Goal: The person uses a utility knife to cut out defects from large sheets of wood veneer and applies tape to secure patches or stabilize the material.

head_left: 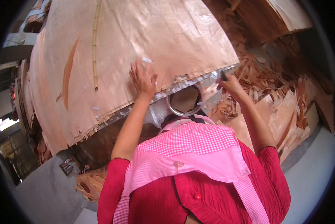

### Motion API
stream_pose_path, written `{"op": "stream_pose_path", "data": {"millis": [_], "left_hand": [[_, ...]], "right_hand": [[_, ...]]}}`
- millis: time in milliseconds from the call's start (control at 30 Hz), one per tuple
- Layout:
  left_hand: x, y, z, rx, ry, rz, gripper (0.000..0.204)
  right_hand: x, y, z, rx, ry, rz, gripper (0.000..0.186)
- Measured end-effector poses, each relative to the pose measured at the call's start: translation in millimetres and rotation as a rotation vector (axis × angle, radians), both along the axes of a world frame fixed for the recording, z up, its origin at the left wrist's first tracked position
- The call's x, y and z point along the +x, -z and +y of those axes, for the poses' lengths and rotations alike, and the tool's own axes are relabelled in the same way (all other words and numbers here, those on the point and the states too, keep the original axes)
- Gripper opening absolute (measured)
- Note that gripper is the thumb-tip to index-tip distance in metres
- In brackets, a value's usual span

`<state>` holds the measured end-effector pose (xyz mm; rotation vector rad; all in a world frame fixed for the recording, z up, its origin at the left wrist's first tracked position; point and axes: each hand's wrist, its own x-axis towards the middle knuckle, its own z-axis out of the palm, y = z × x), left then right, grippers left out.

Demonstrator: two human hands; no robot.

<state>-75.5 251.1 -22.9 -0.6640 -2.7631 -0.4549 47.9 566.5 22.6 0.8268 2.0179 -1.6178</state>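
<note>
A broad stack of pale wood veneer sheets (167,41) lies before me, its near edge ragged and lined with bits of white tape. My left hand (142,81) rests flat on the top sheet near that edge, fingers spread. At the right end of the edge, my right hand (230,86) is closed around a small dark-handled tool (223,76); its working end is too small to make out. Between my hands, a large tape roll (169,102) with a brown core hangs at the front of my pink checked apron.
A jointed bamboo stick (95,48) and a reddish veneer strip (67,74) lie on the sheet's left side. Veneer scraps (264,74) are heaped at right. More stacked wood (264,18) stands at the far right. Grey floor (44,186) shows at lower left.
</note>
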Motion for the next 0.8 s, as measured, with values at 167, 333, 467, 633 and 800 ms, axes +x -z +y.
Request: {"op": "stream_pose_path", "data": {"millis": [167,333,467,633,800], "left_hand": [[-23,18,34,-0.171,0.071,-0.043,0.078],[-34,37,29,-0.24,0.107,-0.035,0.083],[-35,43,19,-0.16,0.277,0.136,0.079],[-31,52,31,-0.354,0.088,0.279,0.069],[-40,58,20,-0.127,0.145,0.184,0.064]], "right_hand": [[5,34,34,0.026,0.495,0.037,0.02],[-7,71,24,0.017,0.44,0.021,0.018],[-22,80,-6,0.276,0.621,0.042,0.026],[-38,103,3,0.081,1.059,0.104,0.034],[32,83,-42,0.279,1.213,0.41,0.026]]}}
